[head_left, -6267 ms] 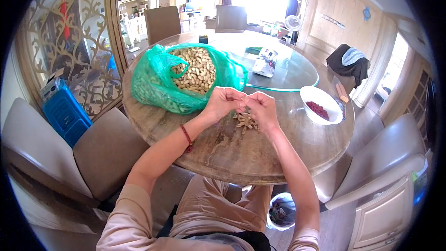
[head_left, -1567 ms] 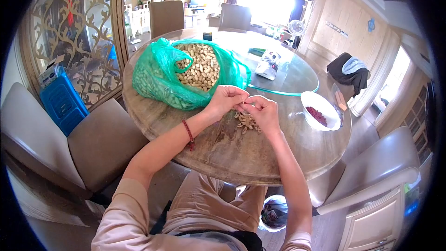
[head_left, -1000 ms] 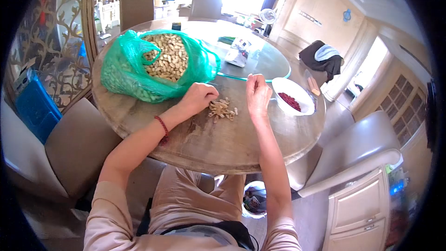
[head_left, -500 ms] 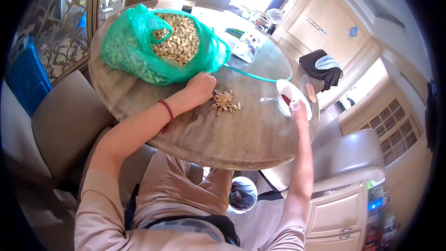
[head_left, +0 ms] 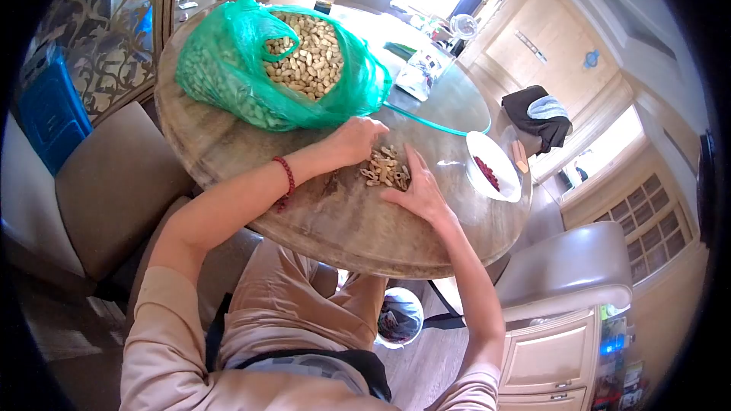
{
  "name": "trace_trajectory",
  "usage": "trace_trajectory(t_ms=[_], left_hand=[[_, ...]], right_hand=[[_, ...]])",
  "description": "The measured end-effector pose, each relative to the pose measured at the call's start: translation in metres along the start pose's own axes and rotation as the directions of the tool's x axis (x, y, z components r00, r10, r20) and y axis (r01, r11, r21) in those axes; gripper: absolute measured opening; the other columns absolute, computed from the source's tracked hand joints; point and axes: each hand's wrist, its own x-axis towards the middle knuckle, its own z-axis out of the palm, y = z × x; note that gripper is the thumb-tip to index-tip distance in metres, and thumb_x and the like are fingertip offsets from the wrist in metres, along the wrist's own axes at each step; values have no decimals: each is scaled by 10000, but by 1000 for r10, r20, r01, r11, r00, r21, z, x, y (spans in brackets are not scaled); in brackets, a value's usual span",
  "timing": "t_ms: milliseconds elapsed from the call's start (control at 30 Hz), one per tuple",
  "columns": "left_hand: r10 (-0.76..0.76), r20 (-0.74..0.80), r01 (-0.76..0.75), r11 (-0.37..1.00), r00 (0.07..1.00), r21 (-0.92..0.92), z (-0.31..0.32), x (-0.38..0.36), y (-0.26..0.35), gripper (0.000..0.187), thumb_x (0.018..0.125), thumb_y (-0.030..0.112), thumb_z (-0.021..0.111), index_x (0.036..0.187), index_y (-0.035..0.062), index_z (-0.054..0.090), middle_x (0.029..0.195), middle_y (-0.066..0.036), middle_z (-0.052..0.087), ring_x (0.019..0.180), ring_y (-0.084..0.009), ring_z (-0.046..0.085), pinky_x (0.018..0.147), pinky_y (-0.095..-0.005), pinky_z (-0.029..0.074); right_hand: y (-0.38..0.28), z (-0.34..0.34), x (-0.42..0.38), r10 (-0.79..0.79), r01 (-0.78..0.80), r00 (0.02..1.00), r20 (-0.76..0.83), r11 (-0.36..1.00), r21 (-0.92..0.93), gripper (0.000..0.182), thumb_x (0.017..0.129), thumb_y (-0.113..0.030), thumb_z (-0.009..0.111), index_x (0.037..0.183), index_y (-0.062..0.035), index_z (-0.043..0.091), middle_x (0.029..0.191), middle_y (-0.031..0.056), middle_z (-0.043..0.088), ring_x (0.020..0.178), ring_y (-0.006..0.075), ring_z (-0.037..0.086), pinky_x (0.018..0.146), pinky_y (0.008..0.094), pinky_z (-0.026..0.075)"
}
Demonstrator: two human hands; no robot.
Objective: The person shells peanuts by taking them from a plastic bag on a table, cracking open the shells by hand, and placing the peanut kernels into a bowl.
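Observation:
On the round table a small heap of peanut shells (head_left: 386,169) lies between my two hands. My right hand (head_left: 421,194) is open against the heap's right side, thumb and fingers spread, holding nothing. At the heap's upper left, my left hand (head_left: 356,141) has a finger stretched out, with its other fingers partly hidden. Just beyond it sits a green plastic bag (head_left: 228,68), its mouth open on many unshelled peanuts (head_left: 308,57). To the right stands a white bowl (head_left: 480,146) with red peanut kernels (head_left: 486,173) inside.
A lined waste bin (head_left: 400,318) stands on the floor below the table's near edge. A white printed packet (head_left: 419,76) and a green strap (head_left: 426,122) lie beyond my hands. Grey chairs (head_left: 560,266) flank the table.
My right hand has left the bowl, moved left to the shell heap and opened. My left hand's finger has stretched out from a closed hand. The view has shifted slightly.

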Motion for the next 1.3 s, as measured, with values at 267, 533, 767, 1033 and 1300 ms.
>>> trace_trajectory(t_ms=[267, 533, 767, 1033, 1300], left_hand=[[127, -245, -102, 988, 961, 113, -24, 6, 6, 300, 741, -25, 505, 1024, 13, 597, 810, -166, 607, 720, -278, 595, 651, -349, 476], [61, -184, -50, 997, 981, 66, -30, 5, 10, 323, 704, -1, 595, 1026, 21, 599, 763, -124, 599, 625, -235, 582, 596, -332, 468], [60, -143, -46, 994, 988, 102, -25, 3, 7, 325, 701, 22, 611, 1025, 28, 591, 766, -128, 597, 689, -261, 583, 649, -349, 467], [68, -85, -59, 993, 994, 104, -18, 1, 5, 313, 708, 35, 612, 1019, 28, 578, 793, -129, 597, 773, -275, 577, 720, -367, 455], [86, -52, -80, 992, 995, 101, -11, -2, -2, 275, 696, 45, 621, 969, 29, 597, 803, -127, 605, 768, -277, 578, 716, -357, 460]], right_hand=[[-25, 25, 37, -215, 216, 976, -27, 976, 29, 745, 607, -460, 730, 1176, -35, 504, 1243, 202, 432, 1153, 352, 409, 972, 417, 330], [-22, 34, 44, -334, 345, 928, -165, 938, 39, 197, 755, -201, 626, 867, -39, 615, 900, 134, 569, 866, 319, 527, 778, 409, 430], [-23, 40, 40, -270, 222, 936, -226, 950, -218, 102, 750, -118, 586, 788, -27, 562, 784, 162, 535, 715, 342, 552, 626, 417, 459], [13, 21, 36, -134, 150, 831, -540, 989, -15, 137, 809, -166, 583, 840, -35, 560, 731, 137, 559, 561, 286, 532, 515, 370, 442], [43, -40, -28, 405, 70, 912, 69, -319, 945, 182, 860, -229, 567, 915, -65, 513, 683, 6, 483, 517, 82, 388, 422, 206, 296]])
